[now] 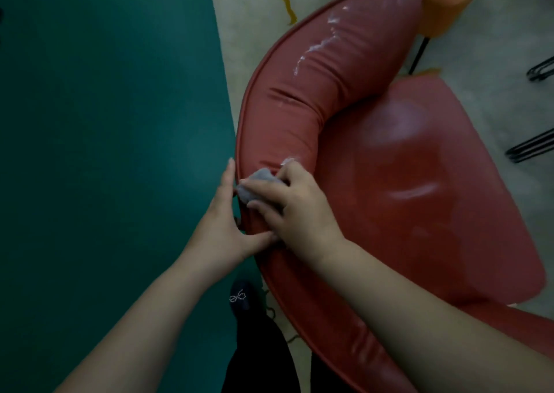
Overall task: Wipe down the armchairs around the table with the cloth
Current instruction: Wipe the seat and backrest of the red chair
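Note:
A red leather armchair (404, 159) fills the middle and right of the head view, its curved padded backrest running from the top down to the bottom. My right hand (295, 207) grips a small grey cloth (254, 186) and presses it on the backrest's outer edge. My left hand (223, 228) rests against the outside of the same edge, fingers straight, thumb reaching under my right hand. White wet streaks (317, 45) shine on the upper backrest.
A teal floor (105, 138) lies left of the chair; a pale rug with yellow lines (269, 12) lies under it. An orange chair (443, 0) stands at the top right. Black metal chair legs (533, 144) show at the right edge. My dark shoe (242, 299) is below.

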### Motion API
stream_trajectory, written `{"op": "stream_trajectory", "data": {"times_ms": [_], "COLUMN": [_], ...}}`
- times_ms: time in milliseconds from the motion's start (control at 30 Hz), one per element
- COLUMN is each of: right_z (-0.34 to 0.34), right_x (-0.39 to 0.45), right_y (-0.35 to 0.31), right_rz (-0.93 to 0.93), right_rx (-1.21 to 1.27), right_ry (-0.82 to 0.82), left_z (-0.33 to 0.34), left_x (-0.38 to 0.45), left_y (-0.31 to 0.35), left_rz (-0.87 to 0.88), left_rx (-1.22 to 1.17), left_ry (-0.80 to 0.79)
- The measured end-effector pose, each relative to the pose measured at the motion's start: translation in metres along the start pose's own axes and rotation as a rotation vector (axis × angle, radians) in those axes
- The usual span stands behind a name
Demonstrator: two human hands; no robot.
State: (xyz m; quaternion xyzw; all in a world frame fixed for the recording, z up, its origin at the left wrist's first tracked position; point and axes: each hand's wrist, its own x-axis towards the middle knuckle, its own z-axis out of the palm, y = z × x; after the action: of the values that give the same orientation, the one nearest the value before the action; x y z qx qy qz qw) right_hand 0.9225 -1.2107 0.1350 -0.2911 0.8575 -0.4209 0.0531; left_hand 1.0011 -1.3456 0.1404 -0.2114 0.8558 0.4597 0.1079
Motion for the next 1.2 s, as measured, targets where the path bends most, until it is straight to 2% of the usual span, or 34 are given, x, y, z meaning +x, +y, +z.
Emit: {"op": "stream_trajectory", "data": {"times_ms": [133, 233, 300, 367, 467, 600, 700, 800, 900, 933, 1000, 1067, 1200], "right_z": [0.006, 0.003, 0.002, 0.010, 0.026, 0.018, 0.007, 0.002, 0.010, 0.014, 0.022, 0.026, 0.023], "right_x": [0.007, 0.014, 0.019, 0.027, 0.032, 0.035, 0.031, 0.025, 0.050, 0.062, 0.078, 0.081, 0.078], "right_y": [0.010, 0.026, 0.029, 0.018, 0.005, 0.031, 0.054, 0.060, 0.035, 0.027, 0.021, 0.030, 0.060], "right_rz": [0.216, 0.560, 0.677, 0.570, 0.385, 0.513, 0.697, 0.832, 0.625, 0.532, 0.401, 0.404, 0.507], "right_rx": [-0.010, 0.056, 0.126, 0.161, 0.161, 0.127, 0.069, 0.148, 0.242, 0.267, 0.238, 0.174, 0.140], "right_ry": [0.173, 0.322, 0.392, 0.421, 0.331, 0.357, 0.346, 0.357, 0.552, 0.563, 0.485, 0.426, 0.463], "left_z": [-0.011, -0.021, -0.027, -0.032, -0.036, -0.040, -0.041, -0.046, -0.052, -0.053, -0.057, -0.063, -0.069], "left_x": [0.011, 0.025, 0.035, 0.046, 0.061, 0.076, 0.084, 0.092, 0.103, 0.109, 0.121, 0.131, 0.145], "left_y": [-0.008, -0.007, -0.003, -0.001, 0.000, 0.004, 0.011, 0.015, 0.020, 0.021, 0.025, 0.029, 0.035], "left_rz": [0.082, 0.150, 0.161, 0.182, 0.211, 0.209, 0.190, 0.175, 0.190, 0.206, 0.225, 0.214, 0.192], "left_rx": [0.028, 0.120, 0.141, 0.164, 0.194, 0.210, 0.203, 0.205, 0.231, 0.240, 0.252, 0.269, 0.291], "left_ry": [-0.095, -0.145, -0.179, -0.183, -0.179, -0.216, -0.247, -0.257, -0.228, -0.223, -0.229, -0.247, -0.269]}}
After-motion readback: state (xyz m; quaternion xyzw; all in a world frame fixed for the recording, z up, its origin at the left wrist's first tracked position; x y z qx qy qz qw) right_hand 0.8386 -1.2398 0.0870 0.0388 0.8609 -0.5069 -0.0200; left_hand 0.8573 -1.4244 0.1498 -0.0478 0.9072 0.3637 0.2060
